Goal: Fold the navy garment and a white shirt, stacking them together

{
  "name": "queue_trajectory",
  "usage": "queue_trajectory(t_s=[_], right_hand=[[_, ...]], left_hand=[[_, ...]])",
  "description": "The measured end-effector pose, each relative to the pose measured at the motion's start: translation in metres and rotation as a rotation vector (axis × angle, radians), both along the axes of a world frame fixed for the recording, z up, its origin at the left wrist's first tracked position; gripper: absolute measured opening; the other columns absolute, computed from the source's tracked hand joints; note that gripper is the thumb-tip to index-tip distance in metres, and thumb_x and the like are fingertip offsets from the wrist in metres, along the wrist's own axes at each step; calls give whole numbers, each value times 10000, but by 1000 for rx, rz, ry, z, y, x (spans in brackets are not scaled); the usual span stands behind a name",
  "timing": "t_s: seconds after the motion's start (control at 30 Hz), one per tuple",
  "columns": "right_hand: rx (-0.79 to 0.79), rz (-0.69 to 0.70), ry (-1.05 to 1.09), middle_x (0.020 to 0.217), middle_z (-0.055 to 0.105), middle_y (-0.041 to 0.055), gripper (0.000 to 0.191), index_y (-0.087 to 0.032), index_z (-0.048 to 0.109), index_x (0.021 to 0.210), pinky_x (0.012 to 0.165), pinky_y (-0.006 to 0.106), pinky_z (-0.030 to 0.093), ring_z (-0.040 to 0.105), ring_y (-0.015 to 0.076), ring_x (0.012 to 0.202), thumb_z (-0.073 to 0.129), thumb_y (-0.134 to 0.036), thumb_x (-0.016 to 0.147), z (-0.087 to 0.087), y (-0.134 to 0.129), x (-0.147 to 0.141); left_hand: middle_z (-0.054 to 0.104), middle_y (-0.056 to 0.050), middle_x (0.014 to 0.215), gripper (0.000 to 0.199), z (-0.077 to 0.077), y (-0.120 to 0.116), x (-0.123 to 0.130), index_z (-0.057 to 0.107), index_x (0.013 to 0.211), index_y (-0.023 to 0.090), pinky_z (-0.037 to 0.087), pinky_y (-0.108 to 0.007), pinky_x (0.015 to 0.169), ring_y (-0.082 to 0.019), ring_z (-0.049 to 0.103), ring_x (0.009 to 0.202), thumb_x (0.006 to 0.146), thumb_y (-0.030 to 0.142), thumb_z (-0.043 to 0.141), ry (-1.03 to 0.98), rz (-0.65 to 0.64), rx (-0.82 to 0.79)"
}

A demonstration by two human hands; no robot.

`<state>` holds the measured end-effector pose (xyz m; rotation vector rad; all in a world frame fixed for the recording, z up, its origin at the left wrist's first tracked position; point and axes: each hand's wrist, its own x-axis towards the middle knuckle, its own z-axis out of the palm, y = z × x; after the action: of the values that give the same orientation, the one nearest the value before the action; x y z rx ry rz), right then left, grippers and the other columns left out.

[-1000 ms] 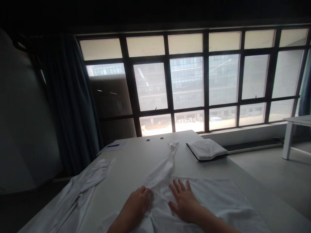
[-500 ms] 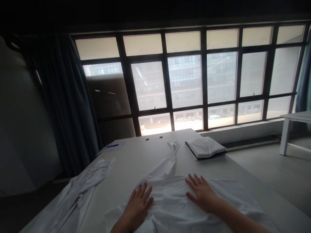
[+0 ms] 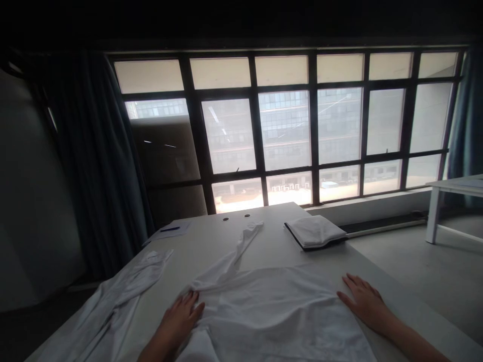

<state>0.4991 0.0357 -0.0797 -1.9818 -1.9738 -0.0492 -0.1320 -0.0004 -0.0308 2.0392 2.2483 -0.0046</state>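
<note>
A white long-sleeved shirt [image 3: 271, 306] lies spread on the white table, with soft creases across its body. One sleeve [image 3: 230, 261] stretches away from me, its cuff toward the far end. My left hand [image 3: 183, 314] rests on the shirt's left side near the base of that sleeve, fingers extended and gripping nothing. At the right edge of the cloth is my right hand [image 3: 364, 301], palm down with its fingers apart; whether it touches the fabric or the tabletop I cannot tell.
Another white garment [image 3: 113, 301] lies crumpled along the table's left side. A folded white garment [image 3: 317, 230] sits on a dark flat board at the right edge. Paper with a pen [image 3: 169, 229] lies far left. Beyond are windows, curtains and another white table [image 3: 433, 211].
My hands have moved apart, the left one leftward and the right one rightward. The shirt's body looks flatter, and its sleeve has shifted to the left.
</note>
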Motion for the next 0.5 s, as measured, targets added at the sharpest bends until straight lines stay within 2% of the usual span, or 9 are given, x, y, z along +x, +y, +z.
queue_trajectory(t_s=[0.1,0.2,0.27,0.37,0.5], right_hand=[[92,87,97,1321,636,160,507,-235,715,1085,1065,501,410,554,353,1257,485,-638,883,-1,-5,-10],[105,149,135,1144,680,123,383,-249,679,916,947,451,465,624,310,1073,538,-601,865,10,-9,-30],[80,157,139,1065,683,94,289,-251,653,894,903,429,463,627,288,1005,551,-519,855,18,-9,-41],[55,228,194,1012,690,84,187,-249,633,887,896,407,452,627,273,999,492,-370,870,26,-5,-53],[48,301,387,954,707,99,259,-241,590,976,825,365,490,678,256,920,359,-354,943,31,9,-62]], left_hand=[[172,-101,1681,786,-12,-5,-1,293,1583,207,186,-701,1156,-416,150,1529,931,644,327,49,92,29],[128,-65,1691,835,-23,-6,2,216,1602,221,131,-666,1181,-390,104,1542,911,677,324,80,141,55],[130,-59,1691,849,-27,-5,2,207,1604,223,123,-656,1184,-386,100,1544,904,692,319,77,136,54],[157,-66,1688,846,-27,-3,1,234,1600,228,117,-648,1185,-384,117,1543,902,701,315,67,142,70],[198,-88,1683,840,-24,-6,3,277,1590,232,120,-639,1185,-375,148,1539,894,699,335,77,153,101]])
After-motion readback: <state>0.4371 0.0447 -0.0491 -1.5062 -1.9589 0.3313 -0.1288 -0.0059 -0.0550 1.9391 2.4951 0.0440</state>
